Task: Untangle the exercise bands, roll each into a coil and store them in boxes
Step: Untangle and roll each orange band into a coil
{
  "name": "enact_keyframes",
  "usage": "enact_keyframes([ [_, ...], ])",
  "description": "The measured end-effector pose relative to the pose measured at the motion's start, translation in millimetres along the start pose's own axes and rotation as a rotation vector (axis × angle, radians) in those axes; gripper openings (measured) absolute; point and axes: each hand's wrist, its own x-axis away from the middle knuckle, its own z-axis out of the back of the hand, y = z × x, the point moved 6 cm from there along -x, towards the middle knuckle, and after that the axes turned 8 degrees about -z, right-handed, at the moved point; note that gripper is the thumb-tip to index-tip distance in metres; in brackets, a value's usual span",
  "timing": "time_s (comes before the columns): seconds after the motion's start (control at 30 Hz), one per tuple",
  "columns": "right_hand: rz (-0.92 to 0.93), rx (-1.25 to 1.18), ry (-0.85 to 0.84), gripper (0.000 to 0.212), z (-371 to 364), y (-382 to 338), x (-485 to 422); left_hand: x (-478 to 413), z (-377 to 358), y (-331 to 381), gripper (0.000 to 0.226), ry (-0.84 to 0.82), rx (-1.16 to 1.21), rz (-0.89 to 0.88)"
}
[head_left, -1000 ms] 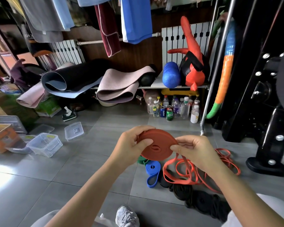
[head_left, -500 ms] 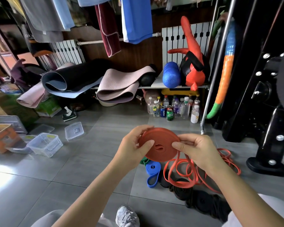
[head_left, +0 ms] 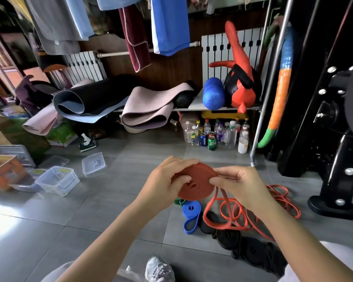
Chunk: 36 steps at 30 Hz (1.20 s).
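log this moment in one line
left hand: holds red coil | right hand: pinches loose strand | clear box: floor, left

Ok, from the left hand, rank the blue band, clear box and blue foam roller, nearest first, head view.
1. blue band: on the floor, just below the left hand.
2. clear box: on the floor, off to the left.
3. blue foam roller: on the back shelf.

The red band (head_left: 194, 183) is wound into a flat coil, gripped by the left hand (head_left: 167, 185), its loose tail pinched by the right hand (head_left: 239, 187). A folded blue band (head_left: 191, 217) and black bands (head_left: 253, 250) lie on the floor beneath; a clear box (head_left: 57, 180) stands open leftward
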Motion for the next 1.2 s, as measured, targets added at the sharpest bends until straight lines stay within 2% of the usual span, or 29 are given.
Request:
enact_keyframes([
  [0.23,0.002,-0.028,0.041,0.028,2,5,1,13,-3,-12,0.056,0.268,0.258,0.164],
  [0.33,0.023,0.016,0.065,0.027,4,5,0,16,-9,-13,0.054,0.297,0.310,0.190],
  [0.5,0.012,0.119,0.000,0.032,2,6,-2,6,-6,-8,0.035,0.106,0.092,0.144],
  [0.63,0.000,0.172,-0.047,0.027,-4,7,-6,-3,-13,5,0.050,-0.176,-0.156,-0.052],
  [0.73,-0.012,0.165,-0.033,0.027,-4,7,-8,-4,-15,2,0.045,-0.214,-0.144,-0.072],
  [0.87,-0.019,0.108,-0.023,0.027,1,4,-4,1,-13,-4,0.042,-0.082,-0.039,-0.034],
  [1.07,-0.058,0.114,0.036,0.028,9,14,2,15,-10,-19,0.056,0.170,0.152,0.175],
  [1.2,-0.061,0.022,0.063,0.028,7,14,3,21,-11,-22,0.053,0.313,0.318,0.246],
])
